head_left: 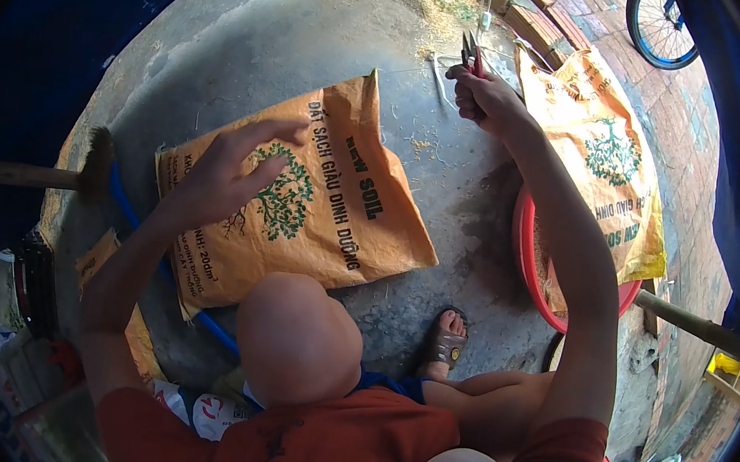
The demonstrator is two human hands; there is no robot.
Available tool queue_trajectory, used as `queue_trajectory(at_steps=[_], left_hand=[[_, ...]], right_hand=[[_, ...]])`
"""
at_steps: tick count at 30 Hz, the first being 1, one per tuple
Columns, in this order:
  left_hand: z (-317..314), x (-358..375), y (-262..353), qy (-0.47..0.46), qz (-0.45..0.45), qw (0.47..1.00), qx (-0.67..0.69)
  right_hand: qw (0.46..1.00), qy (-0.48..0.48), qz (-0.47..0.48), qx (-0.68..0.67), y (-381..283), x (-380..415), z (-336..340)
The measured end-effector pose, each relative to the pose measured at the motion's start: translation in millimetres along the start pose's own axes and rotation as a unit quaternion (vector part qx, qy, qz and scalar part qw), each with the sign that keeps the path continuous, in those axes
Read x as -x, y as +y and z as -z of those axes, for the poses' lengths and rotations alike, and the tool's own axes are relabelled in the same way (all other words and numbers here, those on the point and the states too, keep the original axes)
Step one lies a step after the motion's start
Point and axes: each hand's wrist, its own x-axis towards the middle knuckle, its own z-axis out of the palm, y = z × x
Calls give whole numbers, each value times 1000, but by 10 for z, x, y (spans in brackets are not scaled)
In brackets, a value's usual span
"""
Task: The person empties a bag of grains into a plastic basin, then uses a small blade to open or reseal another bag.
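Note:
An orange soil bag [339, 183] printed "NEW SOIL" with a green tree lies flat on the concrete floor before me. My left hand [237, 167] is over its left part, fingers spread and thumb apart, with nothing in them. My right hand [489, 101] is raised beyond the bag's far right corner. Its fingers are wrapped round the red handles of a pair of pliers [471, 54], whose dark pointed jaws face away from me, slightly parted. A thin thread runs from the bag's far corner toward the right hand.
At right, a second orange bag [617, 158] overlaps a red basin [526, 247]. Bricks [536, 27] and a bicycle wheel [663, 32] stand beyond. Left are a wooden-handled brush [93, 161] and a blue pipe [215, 332]. My bent knee [296, 336] is close to the near bag.

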Motion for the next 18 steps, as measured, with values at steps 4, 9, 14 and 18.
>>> queue_trajectory(at_steps=[4,9,14,18], left_hand=[[-406,-929,-348,71,16,997,28],[-410,-1677,-943,-142,85,935,-312],[-347,-1612,-1383,-250,65,957,-135],[-451,-1478,-1485,-172,65,976,-118]], right_hand=[[981,-39,74,175,-285,278,-288],[991,-40,130,4,-422,449,-531],[962,-132,106,-214,-260,296,-311],[979,20,50,-197,-226,364,-301]])
